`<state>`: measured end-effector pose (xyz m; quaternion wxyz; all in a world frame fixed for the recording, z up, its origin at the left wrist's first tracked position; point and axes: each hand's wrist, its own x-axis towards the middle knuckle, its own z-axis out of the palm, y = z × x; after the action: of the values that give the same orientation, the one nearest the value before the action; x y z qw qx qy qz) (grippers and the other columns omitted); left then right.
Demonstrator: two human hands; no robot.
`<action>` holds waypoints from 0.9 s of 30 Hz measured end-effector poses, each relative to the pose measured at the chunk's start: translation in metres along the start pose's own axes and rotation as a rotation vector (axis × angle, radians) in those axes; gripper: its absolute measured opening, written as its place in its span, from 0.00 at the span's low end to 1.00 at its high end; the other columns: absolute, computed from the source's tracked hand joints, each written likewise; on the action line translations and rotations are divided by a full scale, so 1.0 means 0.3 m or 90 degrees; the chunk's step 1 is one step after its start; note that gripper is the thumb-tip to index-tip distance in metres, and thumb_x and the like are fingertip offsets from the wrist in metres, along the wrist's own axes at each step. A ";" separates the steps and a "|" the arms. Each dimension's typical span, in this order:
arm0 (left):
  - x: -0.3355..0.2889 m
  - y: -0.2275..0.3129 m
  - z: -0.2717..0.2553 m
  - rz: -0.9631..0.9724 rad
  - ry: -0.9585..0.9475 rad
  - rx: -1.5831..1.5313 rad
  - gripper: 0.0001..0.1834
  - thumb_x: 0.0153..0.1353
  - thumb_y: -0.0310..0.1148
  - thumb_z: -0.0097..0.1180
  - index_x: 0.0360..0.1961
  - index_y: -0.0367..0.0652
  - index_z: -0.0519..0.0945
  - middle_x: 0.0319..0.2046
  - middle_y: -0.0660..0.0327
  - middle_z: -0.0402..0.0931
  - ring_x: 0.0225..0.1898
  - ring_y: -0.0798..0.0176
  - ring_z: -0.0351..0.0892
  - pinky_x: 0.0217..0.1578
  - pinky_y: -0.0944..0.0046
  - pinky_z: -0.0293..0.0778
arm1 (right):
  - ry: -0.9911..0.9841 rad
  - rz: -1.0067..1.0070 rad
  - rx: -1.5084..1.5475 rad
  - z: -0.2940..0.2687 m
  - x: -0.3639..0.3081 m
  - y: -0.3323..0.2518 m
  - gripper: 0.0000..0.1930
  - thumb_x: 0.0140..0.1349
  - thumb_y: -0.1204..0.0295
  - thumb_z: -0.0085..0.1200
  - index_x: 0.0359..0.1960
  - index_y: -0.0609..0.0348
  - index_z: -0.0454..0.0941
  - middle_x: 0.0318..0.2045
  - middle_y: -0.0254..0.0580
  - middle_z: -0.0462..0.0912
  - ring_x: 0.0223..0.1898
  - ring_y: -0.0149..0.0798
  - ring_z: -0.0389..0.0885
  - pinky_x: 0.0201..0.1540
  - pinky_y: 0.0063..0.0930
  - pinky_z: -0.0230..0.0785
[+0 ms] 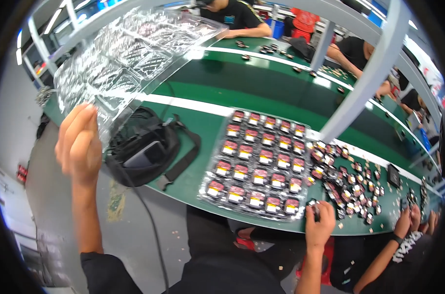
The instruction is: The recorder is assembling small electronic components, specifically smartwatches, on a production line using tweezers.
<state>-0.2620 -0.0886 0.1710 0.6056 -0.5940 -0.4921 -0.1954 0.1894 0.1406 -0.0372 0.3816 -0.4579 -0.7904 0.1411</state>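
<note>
Green bench (208, 128). Clear plastic tray (129, 54), raised at left: probably light, flexible, slick (take by rim). Left hand (80, 144): pinching its near edge. Right hand (321, 221): beside filled tray (207, 200), grip unclear at this angle.

a black top (222, 279) with short sleeves (107, 274), dark trousers (207, 230), bare forearms (87, 220), bare fingers (83, 125).

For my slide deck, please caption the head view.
Left hand holds up a clear tray; right hand grips a small part beside the filled tray on a green table.
</note>
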 end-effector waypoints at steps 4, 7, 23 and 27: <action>0.259 0.309 0.004 0.079 -0.114 -0.163 0.09 0.56 0.18 0.66 0.34 0.33 0.77 0.37 0.45 0.85 0.37 0.49 0.88 0.34 0.57 0.88 | 0.009 0.019 0.000 -0.007 0.000 0.008 0.12 0.56 0.75 0.72 0.38 0.65 0.83 0.44 0.48 0.84 0.35 0.45 0.87 0.37 0.33 0.80; 0.307 0.492 0.026 0.074 -0.147 -0.222 0.08 0.53 0.27 0.64 0.34 0.37 0.83 0.32 0.52 0.85 0.35 0.54 0.88 0.25 0.67 0.78 | 0.008 -0.005 0.010 0.003 0.011 -0.002 0.11 0.56 0.75 0.72 0.38 0.64 0.83 0.44 0.47 0.84 0.33 0.44 0.87 0.36 0.32 0.81; 0.277 0.987 0.193 0.145 -0.790 -0.542 0.33 0.61 0.52 0.66 0.55 0.35 0.77 0.50 0.53 0.77 0.36 0.56 0.84 0.30 0.59 0.81 | 0.049 -0.004 0.022 0.002 -0.013 0.036 0.11 0.55 0.70 0.73 0.37 0.57 0.85 0.43 0.42 0.85 0.31 0.42 0.87 0.33 0.33 0.79; 0.307 0.926 0.210 -0.048 -0.841 -0.740 0.33 0.63 0.50 0.65 0.61 0.40 0.74 0.58 0.51 0.73 0.47 0.43 0.84 0.45 0.48 0.82 | 0.057 -0.021 0.021 -0.003 -0.013 0.046 0.11 0.55 0.70 0.73 0.37 0.57 0.85 0.43 0.41 0.85 0.29 0.42 0.86 0.30 0.33 0.78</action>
<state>-0.0164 0.0615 0.0888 -0.2079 -0.7833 -0.5837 -0.0510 0.1997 0.1447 -0.0462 0.4265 -0.4445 -0.7774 0.1269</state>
